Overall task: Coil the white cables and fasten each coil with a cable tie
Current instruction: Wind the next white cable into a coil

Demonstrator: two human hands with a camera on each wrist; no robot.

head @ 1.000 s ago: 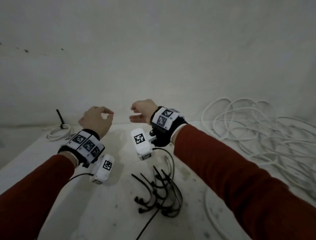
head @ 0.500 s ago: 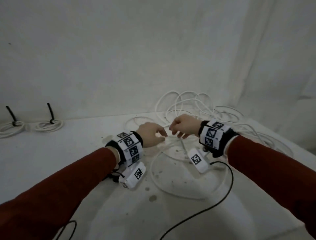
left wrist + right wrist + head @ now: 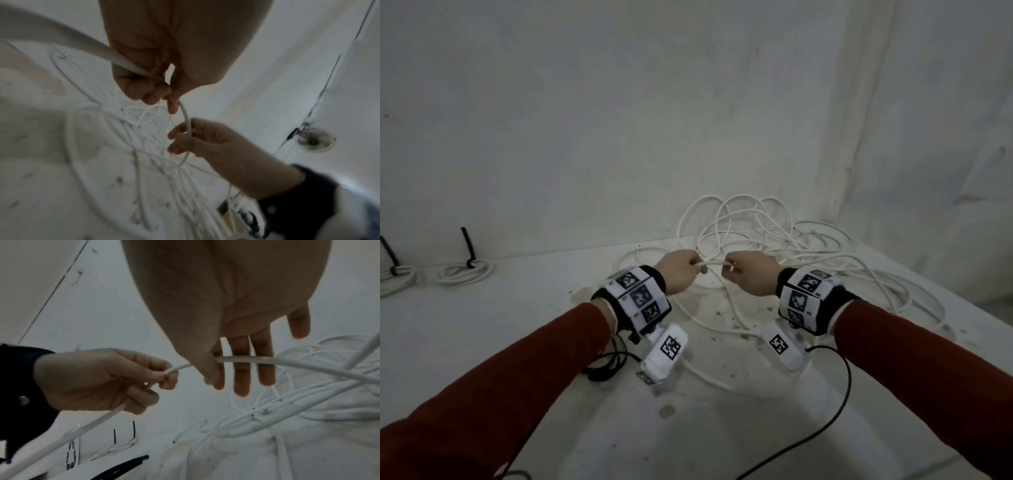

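A tangled pile of white cable (image 3: pixel 774 240) lies at the back right of the white table (image 3: pixel 482 342). My left hand (image 3: pixel 697 269) and right hand (image 3: pixel 729 270) hold one strand (image 3: pixel 714 263) of it, lifted between them just above the pile. In the left wrist view my left hand (image 3: pixel 164 97) grips the strand (image 3: pixel 186 116), which curves down into the right hand's curled fingers (image 3: pixel 180 139). In the right wrist view my right hand (image 3: pixel 224 369) pinches the cable (image 3: pixel 242 359) between thumb and fingers, and the left hand (image 3: pixel 164 376) pinches it further along.
Two coiled cables (image 3: pixel 465 270), (image 3: pixel 393 277), each with an upright black tie (image 3: pixel 468 245), lie at the back left against the wall. Black cords (image 3: pixel 839 394) from the wrist cameras trail over the near table. The table's right edge (image 3: pixel 962 301) runs just beyond the pile.
The view has swung right from the loose black ties to the cable pile. Both hands reached over the pile and now hold one strand lifted between them.
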